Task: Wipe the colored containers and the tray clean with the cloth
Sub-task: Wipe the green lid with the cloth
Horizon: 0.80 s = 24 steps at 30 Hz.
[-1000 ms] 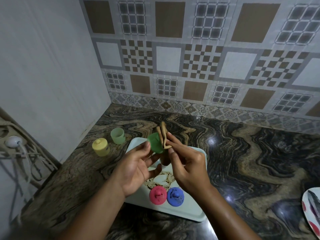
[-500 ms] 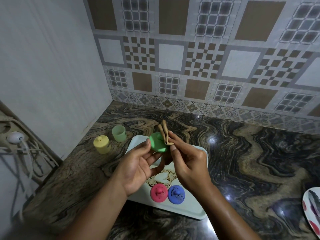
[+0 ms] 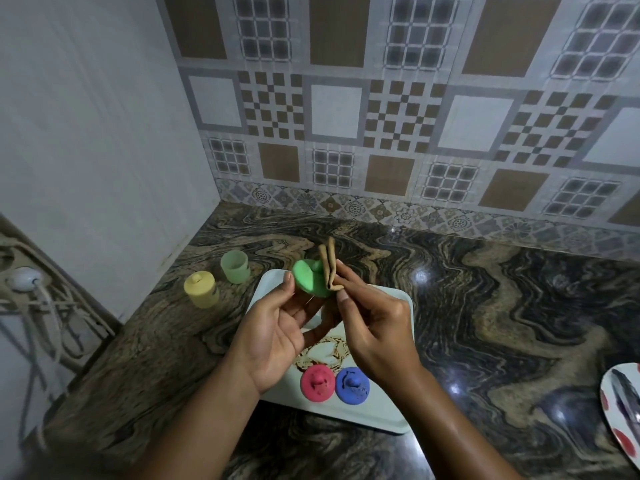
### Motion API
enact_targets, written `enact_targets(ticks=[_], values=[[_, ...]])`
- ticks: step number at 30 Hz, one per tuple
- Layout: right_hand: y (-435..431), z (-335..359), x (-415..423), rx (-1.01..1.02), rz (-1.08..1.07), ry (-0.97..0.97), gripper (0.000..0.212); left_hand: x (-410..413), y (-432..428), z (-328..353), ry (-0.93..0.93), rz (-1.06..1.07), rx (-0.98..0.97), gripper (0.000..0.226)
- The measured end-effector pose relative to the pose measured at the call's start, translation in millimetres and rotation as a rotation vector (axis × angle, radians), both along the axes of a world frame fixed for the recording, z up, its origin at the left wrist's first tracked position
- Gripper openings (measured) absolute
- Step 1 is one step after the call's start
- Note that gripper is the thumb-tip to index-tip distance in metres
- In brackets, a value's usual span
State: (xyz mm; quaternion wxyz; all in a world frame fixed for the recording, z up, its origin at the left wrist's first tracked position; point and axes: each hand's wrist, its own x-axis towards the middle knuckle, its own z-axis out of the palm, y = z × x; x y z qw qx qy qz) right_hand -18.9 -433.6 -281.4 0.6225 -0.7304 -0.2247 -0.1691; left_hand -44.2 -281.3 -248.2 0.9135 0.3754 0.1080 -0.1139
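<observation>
Head view showed both hands raised over the pale tray, which lay on the marbled worktop. The left hand had its grip closed on a green lid, thumb and fingertips pinching its rim so that the knobbed face tilted toward the camera. The right hand gripped a folded tan cloth, pinched between thumb and forefinger and pressed against the lid's right edge, its free ends standing up above the fingers.

On the near end of the tray a red container and a blue container sat side by side, nearly touching; only their lidded tops were visible from above. Off the tray, toward the left wall, stood a lidded yellow container and, just behind it, a pale green cup that appeared to be open, though the dim light made this uncertain. A spotted plate lay at the right edge of the view.
</observation>
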Motion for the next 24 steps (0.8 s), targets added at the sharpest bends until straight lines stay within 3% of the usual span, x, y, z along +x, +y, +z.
enact_targets(ticks=[3,6,12,17,24], values=[[-3,0,2,-0.011,-0.022,0.033,0.03,1,2,-1,0.036,0.006,0.03,0.015],[-4,-2,3,-0.022,-0.055,0.059,0.031,0,4,3,0.02,-0.064,0.063,0.023],[-4,4,0,-0.094,-0.043,-0.08,0.027,1,12,9,0.075,-0.061,0.039,0.033],[-3,0,0,-0.128,-0.063,-0.092,0.028,1,16,5,0.077,-0.095,0.181,0.032],[3,2,-2,-0.14,-0.114,-0.118,0.031,1,3,-1,0.006,-0.011,0.101,0.033]])
